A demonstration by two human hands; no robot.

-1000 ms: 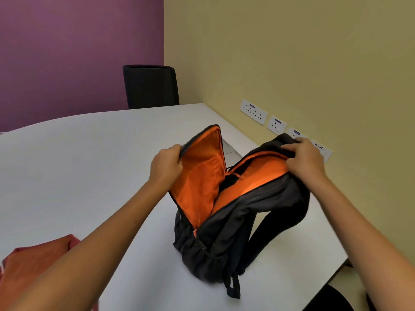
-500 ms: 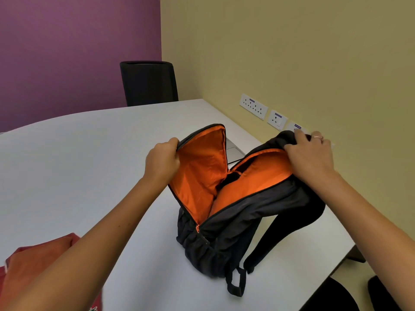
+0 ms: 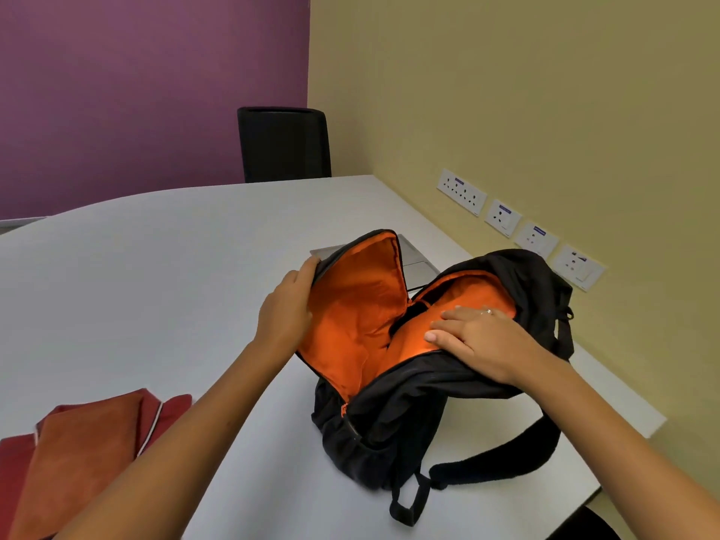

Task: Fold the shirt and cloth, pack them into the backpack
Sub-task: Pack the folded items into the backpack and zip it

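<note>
A black backpack (image 3: 397,415) with orange lining lies unzipped on the white table (image 3: 156,267), its front flap standing up. My left hand (image 3: 286,311) grips the left edge of that flap and holds it open. My right hand (image 3: 477,339) lies flat, fingers straight, pressing on the orange lining at the rear side of the opening. A folded orange cloth (image 3: 74,461) rests on a folded dark red shirt (image 3: 171,407) at the near left of the table.
A black chair (image 3: 284,144) stands behind the table's far edge. Several wall sockets (image 3: 518,224) line the yellow wall on the right. The backpack's straps (image 3: 502,457) trail toward the table's right edge. A grey panel (image 3: 415,257) sits behind the bag.
My right hand let go of the backpack's rear top edge and moved down onto the orange lining, fingers flat. The bag's rear side has sagged lower. My left hand still holds the flap.
</note>
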